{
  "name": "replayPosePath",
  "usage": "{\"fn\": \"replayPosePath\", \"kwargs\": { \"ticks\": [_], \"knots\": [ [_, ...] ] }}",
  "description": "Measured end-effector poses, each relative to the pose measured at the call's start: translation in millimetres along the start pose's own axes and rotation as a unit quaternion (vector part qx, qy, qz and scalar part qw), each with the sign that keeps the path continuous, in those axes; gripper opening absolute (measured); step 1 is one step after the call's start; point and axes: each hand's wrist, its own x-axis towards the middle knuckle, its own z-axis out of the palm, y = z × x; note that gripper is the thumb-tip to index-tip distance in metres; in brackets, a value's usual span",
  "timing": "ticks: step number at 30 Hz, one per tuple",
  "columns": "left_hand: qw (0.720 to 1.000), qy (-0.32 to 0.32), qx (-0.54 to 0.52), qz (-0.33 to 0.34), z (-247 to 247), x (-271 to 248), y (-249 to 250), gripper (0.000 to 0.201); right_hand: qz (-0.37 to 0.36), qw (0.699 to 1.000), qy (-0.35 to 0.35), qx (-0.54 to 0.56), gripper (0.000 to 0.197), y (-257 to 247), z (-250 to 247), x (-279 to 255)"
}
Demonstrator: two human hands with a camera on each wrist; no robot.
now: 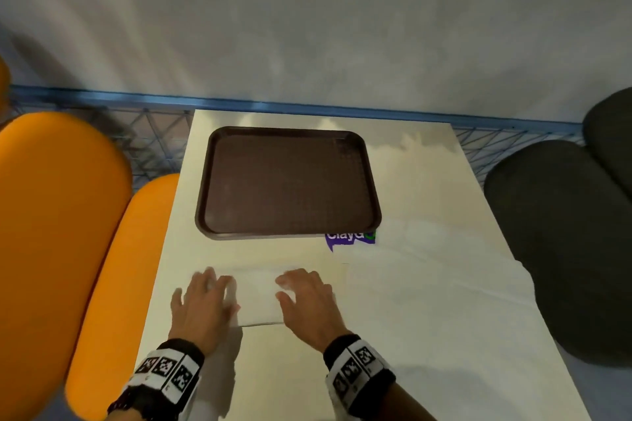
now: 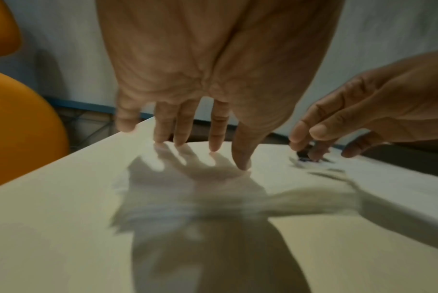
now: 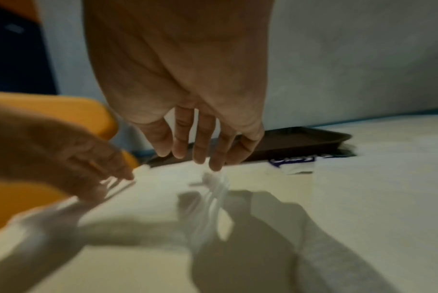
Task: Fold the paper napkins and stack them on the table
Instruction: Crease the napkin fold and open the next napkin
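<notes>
A white paper napkin (image 1: 256, 297), folded into a strip, lies flat on the cream table (image 1: 307, 369) near its front left. My left hand (image 1: 205, 290) rests on the strip's left end with its fingers spread and straight. My right hand (image 1: 304, 294) lies flat on the right end, fingers straight too. In the left wrist view the left hand's fingertips (image 2: 213, 146) touch the surface, and the right hand (image 2: 320, 142) sits beside them. A larger white napkin sheet (image 1: 444, 277) is spread out to the right, with a purple logo (image 1: 349, 239) at its far corner.
An empty brown tray (image 1: 284, 129) sits on the far half of the table, its near edge over the logo. Orange seats (image 1: 58, 215) stand to the left and dark seats (image 1: 564, 232) to the right. A blue rail with wire mesh (image 1: 154, 133) runs behind.
</notes>
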Motion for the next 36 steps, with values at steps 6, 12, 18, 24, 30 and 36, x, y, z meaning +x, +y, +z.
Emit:
{"fn": "replayPosePath", "kwargs": {
  "ticks": [6,12,18,24,30,36],
  "knots": [
    [0.984,-0.042,-0.071,0.155,-3,0,105,0.028,0.197,0.975,0.092,0.048,0.014,97,-86,-57],
    [0.961,-0.125,-0.103,0.224,21,7,230,0.023,0.286,0.954,0.044,-0.076,0.027,194,-128,-142],
    [0.967,-0.137,-0.056,0.207,60,37,323,0.046,0.26,0.963,-0.029,-0.058,0.04,225,-123,-169],
    [0.976,-0.172,0.047,0.124,83,54,355,0.076,0.215,0.975,-0.03,-0.051,0.037,235,-121,-176],
    [0.975,-0.191,-0.008,0.113,77,51,358,0.026,0.19,0.981,-0.041,-0.023,0.037,245,-129,-177],
    [0.952,-0.204,-0.19,0.127,49,42,350,0.033,0.204,0.978,-0.026,0.027,0.037,254,-139,-172]
  ]
}}
